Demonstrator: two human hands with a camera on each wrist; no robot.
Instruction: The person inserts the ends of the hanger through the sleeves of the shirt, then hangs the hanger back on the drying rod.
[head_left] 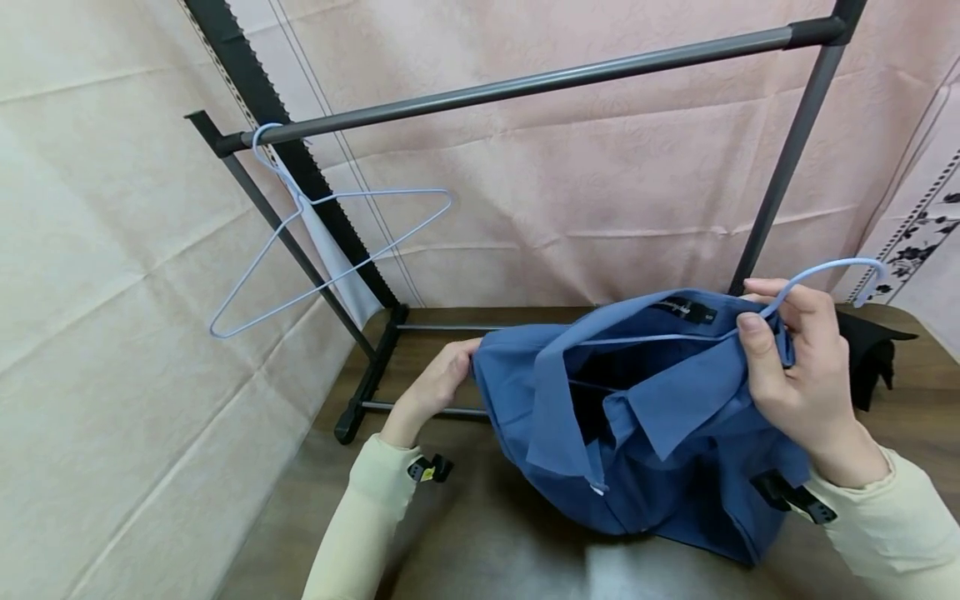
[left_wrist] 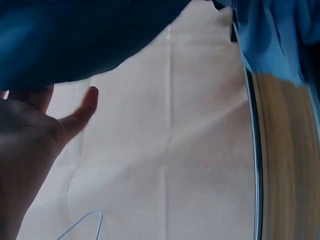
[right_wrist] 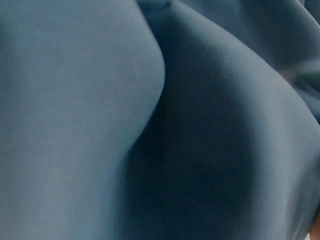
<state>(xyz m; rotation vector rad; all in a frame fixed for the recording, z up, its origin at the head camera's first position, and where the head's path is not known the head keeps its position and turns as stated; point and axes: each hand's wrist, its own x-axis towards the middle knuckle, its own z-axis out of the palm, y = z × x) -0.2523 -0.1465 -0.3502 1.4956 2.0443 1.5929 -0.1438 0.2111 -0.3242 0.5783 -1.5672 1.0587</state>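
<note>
A blue collared shirt (head_left: 517,417) hangs between the two hands, its collar spread and a dark label showing inside the neck. Through the neck opening runs the light-blue wire of a clothes hanger (head_left: 825,265), whose hook sticks out at the right. My right hand (head_left: 806,375) pinches this hanger below the hook, together with the collar edge. At the shirt's left shoulder, my left hand (head_left: 435,383) touches the cloth with fingers extended; in the left wrist view its thumb (left_wrist: 82,112) stands away from the fabric. Close folds of the shirt (right_wrist: 75,110) fill the right wrist view.
A dark metal clothes rack (head_left: 525,87) stands ahead, with a second light-blue hanger (head_left: 375,193) on the left of its bar. Its base rests on a wooden surface (head_left: 288,500). Black cloth (head_left: 866,346) lies at the right, and pale curtains (head_left: 112,333) surround the rack.
</note>
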